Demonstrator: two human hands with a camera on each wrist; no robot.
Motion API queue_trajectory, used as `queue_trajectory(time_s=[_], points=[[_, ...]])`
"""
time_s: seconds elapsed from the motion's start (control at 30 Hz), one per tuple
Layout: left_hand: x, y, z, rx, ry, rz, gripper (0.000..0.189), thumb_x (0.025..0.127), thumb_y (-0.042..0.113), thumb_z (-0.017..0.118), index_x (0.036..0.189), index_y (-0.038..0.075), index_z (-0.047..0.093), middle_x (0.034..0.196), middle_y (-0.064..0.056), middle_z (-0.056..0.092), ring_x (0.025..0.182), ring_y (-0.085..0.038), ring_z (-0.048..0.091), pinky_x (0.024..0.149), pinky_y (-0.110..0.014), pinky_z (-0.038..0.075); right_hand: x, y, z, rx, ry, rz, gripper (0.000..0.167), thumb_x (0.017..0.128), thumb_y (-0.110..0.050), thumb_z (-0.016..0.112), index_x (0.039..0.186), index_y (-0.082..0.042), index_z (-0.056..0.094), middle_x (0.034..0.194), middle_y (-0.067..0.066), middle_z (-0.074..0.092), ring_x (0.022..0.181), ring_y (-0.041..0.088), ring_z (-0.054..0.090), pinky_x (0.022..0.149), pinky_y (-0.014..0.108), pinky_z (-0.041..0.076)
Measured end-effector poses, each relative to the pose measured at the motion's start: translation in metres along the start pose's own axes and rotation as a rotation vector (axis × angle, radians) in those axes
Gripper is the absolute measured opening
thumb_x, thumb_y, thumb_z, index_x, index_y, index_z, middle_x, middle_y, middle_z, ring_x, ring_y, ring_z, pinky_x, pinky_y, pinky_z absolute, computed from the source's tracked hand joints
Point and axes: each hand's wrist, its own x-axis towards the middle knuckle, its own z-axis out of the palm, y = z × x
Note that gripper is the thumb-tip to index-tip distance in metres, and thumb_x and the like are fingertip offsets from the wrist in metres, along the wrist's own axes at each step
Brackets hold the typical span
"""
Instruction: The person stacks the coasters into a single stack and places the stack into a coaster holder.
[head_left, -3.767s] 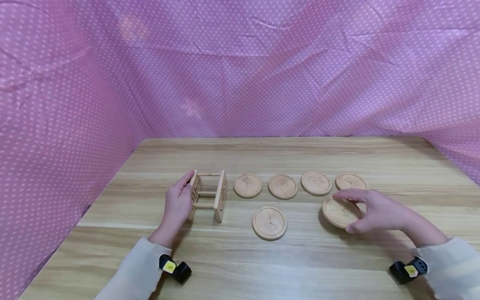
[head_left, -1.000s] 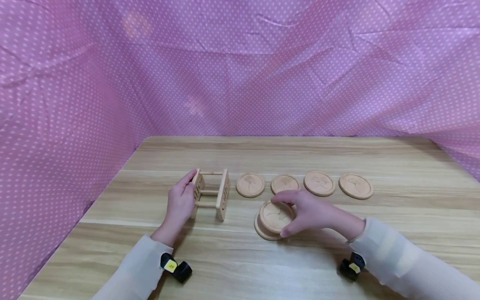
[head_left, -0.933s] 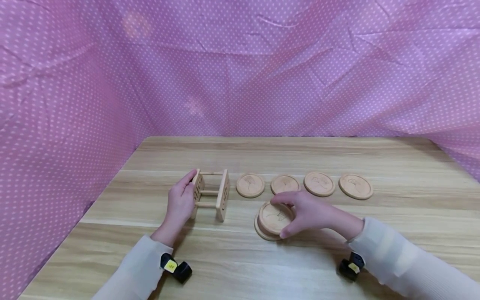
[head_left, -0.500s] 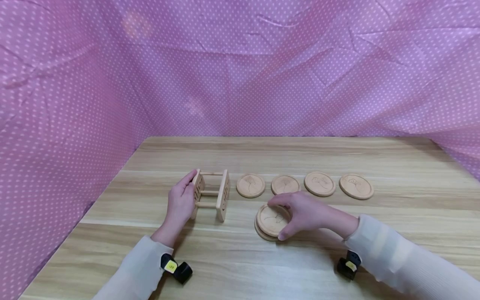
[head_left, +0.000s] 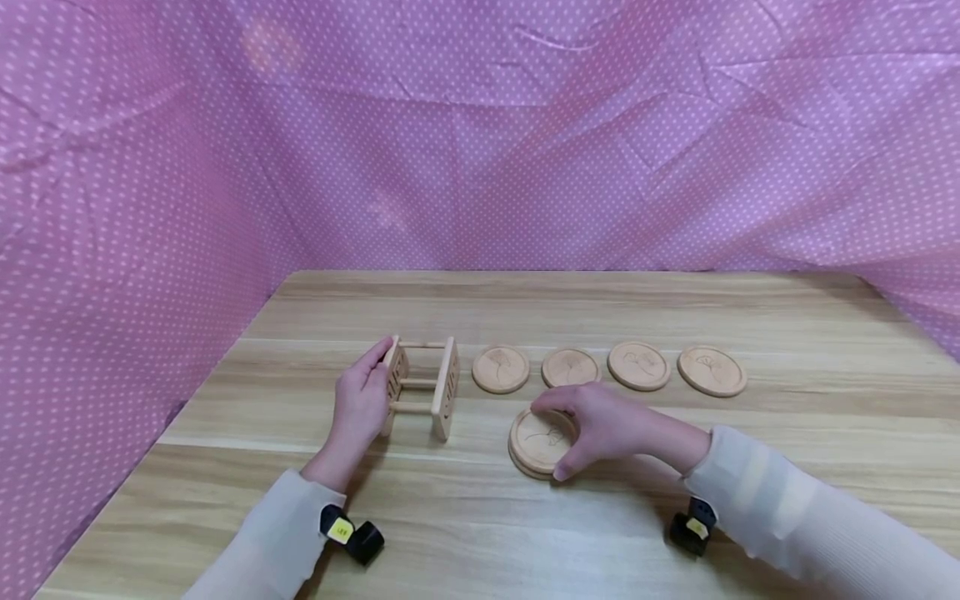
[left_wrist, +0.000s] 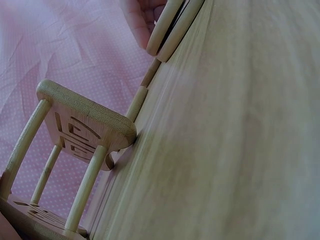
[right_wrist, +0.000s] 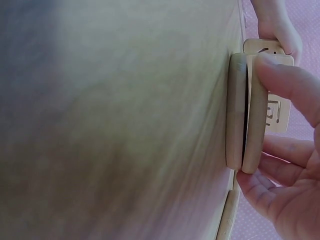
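Observation:
My left hand holds the left side panel of a small wooden coaster rack that stands on the table. Round bars join its two cut-out panels, and no coaster sits between them. With thumb and fingers at its edge, my right hand pinches a round wooden coaster engraved with a leaf design. This coaster lies almost squarely over a lower coaster. In the right wrist view a thin dark gap shows between the two. Most of the left hand is outside its own wrist view.
Behind the pair, several more engraved coasters lie flat in a row: one coaster nearest the rack, then others out to the far-right coaster. The wood-grain table is enclosed by a pink dotted cloth.
My right hand brought its coaster leftward from the right side of the table, then lowered it and slid it left over the lower coaster. The left hand and rack have stayed put.

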Motion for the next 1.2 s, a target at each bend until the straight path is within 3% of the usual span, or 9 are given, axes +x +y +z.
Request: queue_trajectory(time_s=[0.87,1.03,1.2], points=[[-0.0023,-0.0009,-0.0002,0.011,-0.020,-0.007,0.041,0.095,0.005,0.035,0.133,0.002,0.049,0.136,-0.017,0.047,0.124,-0.030,0.045,0.102,-0.042,0.038,-0.0024,-0.0017,0.0000,0.026,-0.016,0.016,0.081,0.059,-0.031,0.084,0.128,-0.003,0.052,0.130,0.009,0.054,0.121,0.030,0.046,0.104,0.048,0.033],[-0.0024,-0.0025,0.0005,0.013,-0.015,-0.002,0.041,0.095,0.005,0.035,0.132,0.002,0.049,0.136,-0.017,0.047,0.123,-0.030,0.045,0.102,-0.042,0.038,-0.0045,0.0035,-0.0006,0.041,0.025,0.014,0.082,0.060,-0.035,0.083,0.128,-0.003,0.052,0.131,0.012,0.052,0.122,0.034,0.045,0.103,0.051,0.032],[-0.0024,-0.0033,0.0008,0.010,-0.011,-0.001,0.040,0.095,0.006,0.035,0.132,0.002,0.050,0.136,-0.017,0.048,0.123,-0.029,0.045,0.102,-0.042,0.038,-0.0079,0.0062,-0.0039,0.132,0.079,0.061,0.082,0.063,-0.037,0.082,0.130,-0.002,0.050,0.130,0.015,0.053,0.116,0.035,0.050,0.100,0.050,0.037]])
